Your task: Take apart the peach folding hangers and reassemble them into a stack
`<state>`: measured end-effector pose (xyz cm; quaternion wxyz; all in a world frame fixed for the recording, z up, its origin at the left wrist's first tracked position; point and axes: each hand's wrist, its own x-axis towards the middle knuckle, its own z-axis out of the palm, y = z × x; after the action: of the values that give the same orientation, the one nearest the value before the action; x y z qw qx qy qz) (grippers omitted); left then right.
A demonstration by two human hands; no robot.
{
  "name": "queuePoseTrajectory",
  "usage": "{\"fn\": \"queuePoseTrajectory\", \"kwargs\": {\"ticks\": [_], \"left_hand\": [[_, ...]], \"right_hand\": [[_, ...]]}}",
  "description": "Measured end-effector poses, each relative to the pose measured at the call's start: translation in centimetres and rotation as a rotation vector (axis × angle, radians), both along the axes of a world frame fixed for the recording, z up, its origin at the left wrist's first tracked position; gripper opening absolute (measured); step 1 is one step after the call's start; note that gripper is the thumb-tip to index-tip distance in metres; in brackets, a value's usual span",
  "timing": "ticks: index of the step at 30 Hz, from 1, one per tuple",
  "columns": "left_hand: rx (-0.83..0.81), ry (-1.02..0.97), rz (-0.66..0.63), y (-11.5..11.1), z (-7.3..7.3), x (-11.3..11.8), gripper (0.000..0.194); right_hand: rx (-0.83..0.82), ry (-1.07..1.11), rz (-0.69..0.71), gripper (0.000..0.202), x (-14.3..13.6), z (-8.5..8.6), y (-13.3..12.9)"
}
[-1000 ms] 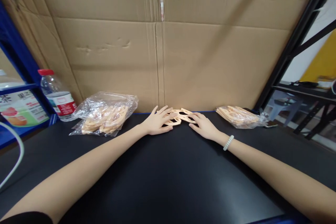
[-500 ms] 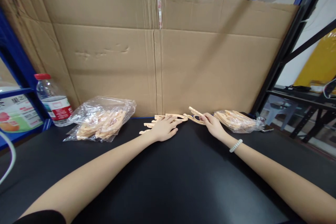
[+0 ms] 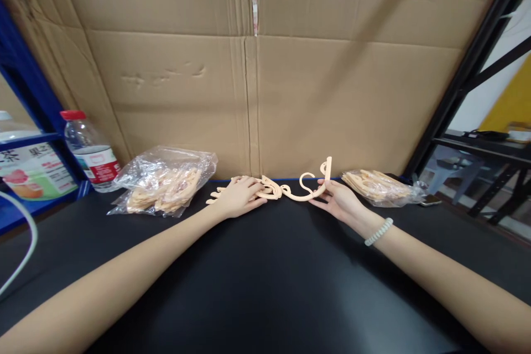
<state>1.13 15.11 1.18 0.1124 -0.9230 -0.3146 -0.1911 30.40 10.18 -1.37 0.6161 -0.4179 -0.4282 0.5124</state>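
Hanger (image 3: 296, 198) now swung hook-up, lengthwise between our hands; right hand (image 3: 338, 200) pinches its right end, left hand (image 3: 238, 197) open on pile (image 3: 275, 194).

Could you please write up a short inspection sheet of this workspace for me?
Surface: black tabletop, glare towards the front right
Job's things: curved hanger with open hook; loose pieces; left bag and right bag, both clear, holding similar pieces
Clutter: red-capped bottle beside left bag
Hands: left hand on loose pieces; right hand holding hanger
Cables: white cable or hose, far left
Surroundings: cardboard behind; blue post left, black post right
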Motion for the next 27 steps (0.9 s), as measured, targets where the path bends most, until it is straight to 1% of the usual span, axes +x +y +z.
{"fn": "queuePoseTrajectory", "kwargs": {"ticks": [2, 4, 6, 8, 9, 10, 12, 13, 14, 16, 17, 18, 19, 20, 21, 22, 24, 27], "left_hand": [[0.028, -0.045, -0.002, -0.5, 0.4, 0.5, 0.034], [0.046, -0.083, -0.032, -1.6, 0.8, 1.1, 0.034], [0.045, -0.128, -0.056, -3.3, 1.1, 1.9, 0.027], [0.029, -0.199, -0.052, -5.3, 1.2, 3.0, 0.023], [0.011, -0.228, -0.054, -6.4, 1.1, 3.6, 0.021], [-0.042, -0.264, -0.061, -7.4, 1.1, 4.2, 0.02], [-0.442, -0.434, -0.1, -9.3, 1.3, 5.3, 0.018], [-0.655, -0.501, -0.078, -10.2, 1.5, 5.7, 0.023], [-0.878, -0.595, -0.041, -10.9, 1.7, 6.1, 0.034], [-1.403, -0.773, 0.053, -12.0, 2.4, 6.5, 0.047], [-1.652, -0.818, 0.062, -12.4, 2.8, 6.6, 0.05], [-1.84, -0.846, 0.048, -12.7, 3.1, 6.5, 0.053], [-1.934, -0.883, 0.022, -13.0, 3.3, 6.4, 0.054], [-1.954, -0.93, -0.001, -13.1, 3.4, 6.3, 0.056], [-1.915, -0.984, -0.014, -13.2, 3.4, 6.0, 0.059], [-1.841, -1.038, -0.013, -13.2, 3.2, 5.7, 0.062], [-1.673, -1.096, -0.006, -13.1, 2.5, 5.0, 0.065], [-1.358, -1.075, -0.076, -12.9, 0.7, 3.7, 0.072]], "right_hand": [[0.016, 0.032, -0.029, 0.005, 0.1, 0.3, -0.1], [0.057, 0.055, -0.069, 0.004, 0.5, 0.8, -0.3], [0.11, 0.066, -0.103, 0.005, 0.8, 1.5, -0.6], [0.175, 0.076, -0.143, 0.006, 1.0, 2.4, -1.1], [0.215, 0.085, -0.168, 0.008, 1.0, 2.9, -1.5], [0.258, 0.095, -0.197, 0.009, 0.9, 3.4, -1.9], [0.346, 0.122, -0.254, 0.011, 0.1, 4.4, -3.0], [0.38, 0.136, -0.276, 0.012, -0.4, 4.8, -3.7], [0.404, 0.153, -0.286, 0.013, -1.1, 5.2, -4.4], [0.419, 0.195, -0.282, 0.014, -2.7, 5.7, -5.9], [0.411, 0.207, -0.266, 0.014, -3.5, 5.8, -6.6], [0.401, 0.201, -0.239, 0.015, -4.3, 5.8, -7.3], [0.391, 0.181, -0.207, 0.016, -4.9, 5.7, -7.9], [0.387, 0.145, -0.175, 0.016, -5.5, 5.5, -8.5], [0.392, 0.09, -0.15, 0.017, -5.9, 5.2, -8.9], [0.405, 0.01, -0.137, 0.017, -6.1, 4.9, -9.3], [0.475, -0.24, -0.127, 0.017, -6.5, 4.1, -9.7], [0.636, -0.658, -0.056, 0.023, -6.9, 2.7, -10.1]]}}
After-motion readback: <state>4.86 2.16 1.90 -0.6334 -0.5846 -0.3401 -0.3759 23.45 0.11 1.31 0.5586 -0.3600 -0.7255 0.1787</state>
